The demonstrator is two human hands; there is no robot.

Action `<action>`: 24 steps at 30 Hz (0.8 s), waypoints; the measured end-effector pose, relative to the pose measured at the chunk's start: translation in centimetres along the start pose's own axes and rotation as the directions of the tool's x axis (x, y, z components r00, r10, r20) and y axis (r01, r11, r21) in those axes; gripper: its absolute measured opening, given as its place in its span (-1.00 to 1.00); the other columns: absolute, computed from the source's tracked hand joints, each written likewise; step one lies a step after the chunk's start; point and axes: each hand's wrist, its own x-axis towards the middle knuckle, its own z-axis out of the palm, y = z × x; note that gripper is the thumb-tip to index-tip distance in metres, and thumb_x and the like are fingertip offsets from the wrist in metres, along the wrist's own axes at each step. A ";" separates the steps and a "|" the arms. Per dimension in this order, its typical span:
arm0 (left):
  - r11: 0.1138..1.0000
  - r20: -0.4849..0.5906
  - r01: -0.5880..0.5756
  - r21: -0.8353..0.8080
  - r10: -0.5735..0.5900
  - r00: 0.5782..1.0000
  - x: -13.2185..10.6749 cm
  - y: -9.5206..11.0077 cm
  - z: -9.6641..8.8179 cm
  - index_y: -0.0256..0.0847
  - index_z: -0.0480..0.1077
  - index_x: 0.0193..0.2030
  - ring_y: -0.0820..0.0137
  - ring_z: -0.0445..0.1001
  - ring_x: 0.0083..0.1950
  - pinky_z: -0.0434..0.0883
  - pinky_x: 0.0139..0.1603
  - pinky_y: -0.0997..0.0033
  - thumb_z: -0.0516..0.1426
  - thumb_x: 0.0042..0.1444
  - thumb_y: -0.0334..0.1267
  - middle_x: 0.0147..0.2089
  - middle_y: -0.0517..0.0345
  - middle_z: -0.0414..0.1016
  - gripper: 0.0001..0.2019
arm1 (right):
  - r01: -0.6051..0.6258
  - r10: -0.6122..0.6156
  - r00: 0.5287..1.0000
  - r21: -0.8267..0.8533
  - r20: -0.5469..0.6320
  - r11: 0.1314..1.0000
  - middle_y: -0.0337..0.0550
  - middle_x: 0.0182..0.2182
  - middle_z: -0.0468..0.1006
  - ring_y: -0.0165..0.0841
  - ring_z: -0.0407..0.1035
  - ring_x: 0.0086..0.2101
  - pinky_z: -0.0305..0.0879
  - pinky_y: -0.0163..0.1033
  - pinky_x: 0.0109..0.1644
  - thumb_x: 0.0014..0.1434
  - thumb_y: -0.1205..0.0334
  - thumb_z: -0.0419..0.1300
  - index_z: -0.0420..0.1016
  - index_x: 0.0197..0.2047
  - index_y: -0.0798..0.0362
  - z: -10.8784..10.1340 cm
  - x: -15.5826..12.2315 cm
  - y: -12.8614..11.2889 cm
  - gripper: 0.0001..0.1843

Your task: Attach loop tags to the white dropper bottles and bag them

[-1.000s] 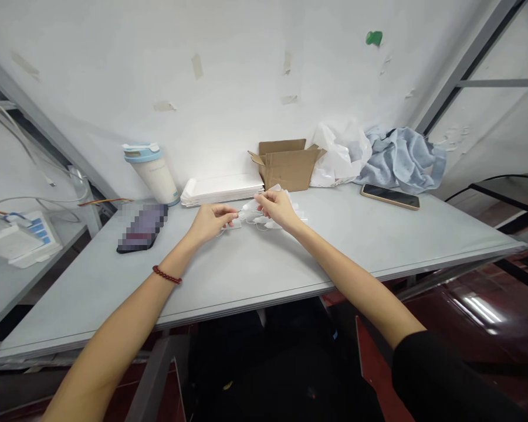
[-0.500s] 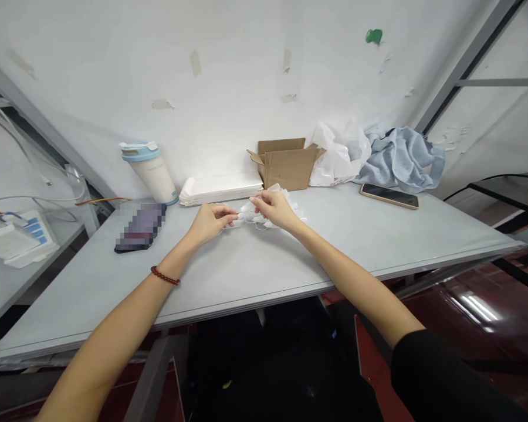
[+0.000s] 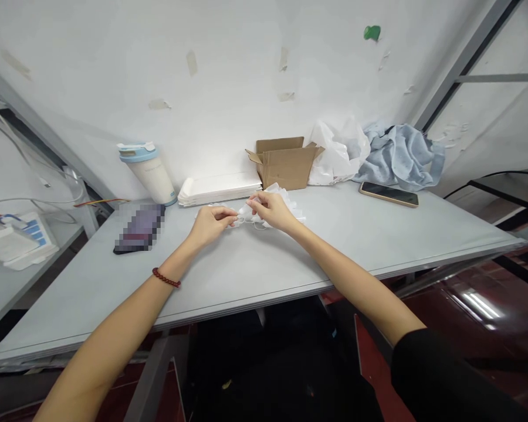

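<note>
My left hand [image 3: 212,225] is closed in a pinch at the middle of the table; what lies between its fingertips is too small to make out. Just across from it, my right hand [image 3: 270,211] pinches a small white pointed piece [image 3: 245,210]. The two sets of fingertips are close together. Under and behind the right hand lies a pile of small white and clear pieces [image 3: 295,212], partly hidden by that hand. A thin white cord loop [image 3: 259,227] shows below the right fingers.
Behind the hands stand a stack of flat white boxes [image 3: 222,189], an open cardboard box [image 3: 286,168], a white plastic bag [image 3: 339,155] and a blue cloth [image 3: 400,158]. A tumbler [image 3: 152,176] and a blurred-out phone [image 3: 139,228] are left, another phone [image 3: 389,194] right.
The right fingertips have shifted slightly left and down, closer to the left ones, with the white piece. The left hand has barely moved. The camera view has tilted slightly.
</note>
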 end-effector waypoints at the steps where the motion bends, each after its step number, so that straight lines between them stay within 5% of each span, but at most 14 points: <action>1: 1.000 -0.003 0.009 -0.011 -0.009 1.000 0.0 0.0 0.0 -0.27 0.53 -0.42 0.34 0.51 -0.44 0.48 -0.32 0.33 0.28 -0.16 -0.22 -0.47 0.10 0.57 -0.83 | -0.003 0.003 1.000 0.000 0.008 1.000 -0.24 -0.56 0.48 -0.45 0.35 -0.50 0.23 -0.35 -0.32 0.26 0.14 0.12 0.47 -0.29 0.14 0.0 0.0 0.0 -0.76; 9: 0.995 -0.033 -0.061 -0.075 0.058 0.998 0.0 0.2 -0.3 -0.24 0.41 -0.31 0.38 0.49 -0.45 0.46 -0.32 0.33 0.31 -0.21 -0.21 -0.46 0.19 0.51 -0.70 | -0.051 0.049 0.997 0.031 0.064 0.998 -0.25 -0.55 0.50 -0.51 0.26 -0.59 0.19 -0.38 -0.39 0.25 0.17 0.12 0.48 -0.28 0.15 0.0 -0.1 -0.4 -0.78; 24: 0.996 0.074 -0.078 -0.041 0.081 0.994 -0.2 -0.4 -0.1 -0.21 0.36 -0.32 0.37 0.50 -0.39 0.41 -0.30 0.35 0.29 -0.17 -0.23 -0.43 0.18 0.51 -0.74 | -0.102 0.097 0.981 0.022 0.170 0.995 -0.29 -0.58 0.47 -0.54 0.20 -0.63 0.15 -0.40 -0.45 0.24 0.21 0.12 0.47 -0.28 0.17 -0.5 -0.1 -0.3 -0.80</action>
